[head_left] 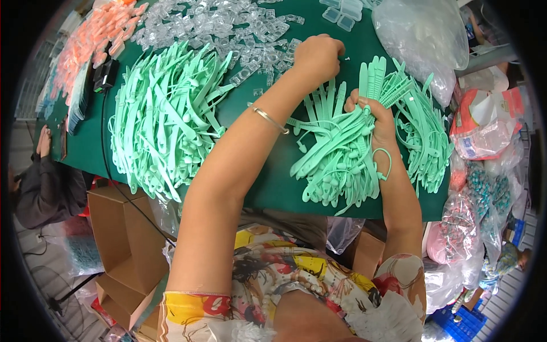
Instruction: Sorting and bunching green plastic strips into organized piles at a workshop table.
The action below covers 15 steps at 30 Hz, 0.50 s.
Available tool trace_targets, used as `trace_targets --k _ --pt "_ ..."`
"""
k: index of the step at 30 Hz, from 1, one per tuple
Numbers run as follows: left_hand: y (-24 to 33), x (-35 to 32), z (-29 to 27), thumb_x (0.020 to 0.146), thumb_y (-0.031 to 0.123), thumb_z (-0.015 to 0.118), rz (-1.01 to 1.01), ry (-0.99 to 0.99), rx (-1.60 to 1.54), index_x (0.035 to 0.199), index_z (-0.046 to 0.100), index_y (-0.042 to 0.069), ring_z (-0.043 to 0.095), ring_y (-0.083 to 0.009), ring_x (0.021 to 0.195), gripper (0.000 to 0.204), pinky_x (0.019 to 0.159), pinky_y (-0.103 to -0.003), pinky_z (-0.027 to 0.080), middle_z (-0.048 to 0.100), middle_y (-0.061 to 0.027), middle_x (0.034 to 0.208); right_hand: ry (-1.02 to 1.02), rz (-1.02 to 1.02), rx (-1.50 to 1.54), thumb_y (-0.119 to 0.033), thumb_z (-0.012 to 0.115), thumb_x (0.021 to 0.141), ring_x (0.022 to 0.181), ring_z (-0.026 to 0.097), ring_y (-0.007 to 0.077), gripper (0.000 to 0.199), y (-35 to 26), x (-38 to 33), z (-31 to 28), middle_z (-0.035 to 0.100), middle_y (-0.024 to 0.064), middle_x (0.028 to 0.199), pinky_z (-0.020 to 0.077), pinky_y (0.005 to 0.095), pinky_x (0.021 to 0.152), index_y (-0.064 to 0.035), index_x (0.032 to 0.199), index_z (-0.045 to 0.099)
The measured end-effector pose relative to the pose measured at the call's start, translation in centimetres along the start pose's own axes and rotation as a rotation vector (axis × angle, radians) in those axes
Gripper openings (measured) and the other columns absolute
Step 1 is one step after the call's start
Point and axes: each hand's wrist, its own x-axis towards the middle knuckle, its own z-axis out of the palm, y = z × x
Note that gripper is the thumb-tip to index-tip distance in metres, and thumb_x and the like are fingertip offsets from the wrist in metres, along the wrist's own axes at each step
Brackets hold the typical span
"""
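My right hand (373, 117) grips a thick bunch of mint-green plastic straps (336, 157), whose ends fan out below and above the fist. My left hand (316, 57) reaches forward over the dark green table (268, 188), fingers curled down among the small clear plastic pieces (228, 25); whether it pinches one is hidden. A thin bangle (270, 121) circles my left wrist. A second heap of green straps (162, 117) lies at my left, and another heap (424, 137) lies right of my right hand.
Orange plastic pieces (99, 37) lie at the far left corner. A clear plastic bag (424, 37) sits far right. Bags of coloured goods (484, 194) crowd the right side. Cardboard boxes (122, 245) stand under the table's left. Another person (43, 182) sits at the left edge.
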Motion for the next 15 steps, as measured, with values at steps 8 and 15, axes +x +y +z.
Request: trace_targets --k 8,15 --pt "1.3 3.1 2.8 0.07 0.017 0.069 0.086 -0.16 -0.013 0.097 0.068 0.017 0.057 -0.0272 0.098 0.027 0.08 -0.039 0.05 0.059 -0.0083 0.101 -0.091 -0.017 -0.043 -0.019 0.055 0.078 0.072 0.047 0.0134 0.018 -0.1 0.0 -0.3 0.05 0.0057 0.071 0.0402 0.0236 0.06 -0.0018 0.079 0.05" --pt "-1.1 2.4 1.0 0.073 0.013 0.065 0.158 -0.046 -0.245 0.092 0.066 0.008 0.061 -0.03 0.082 0.02 0.072 -0.039 0.049 0.061 -0.0117 0.089 -0.346 -0.734 -0.64 -0.001 0.071 0.064 0.072 0.061 0.0149 0.025 0.9 -1.3 1.8 0.062 0.0066 0.082 0.0483 0.0274 0.064 -0.0024 0.087 0.061"
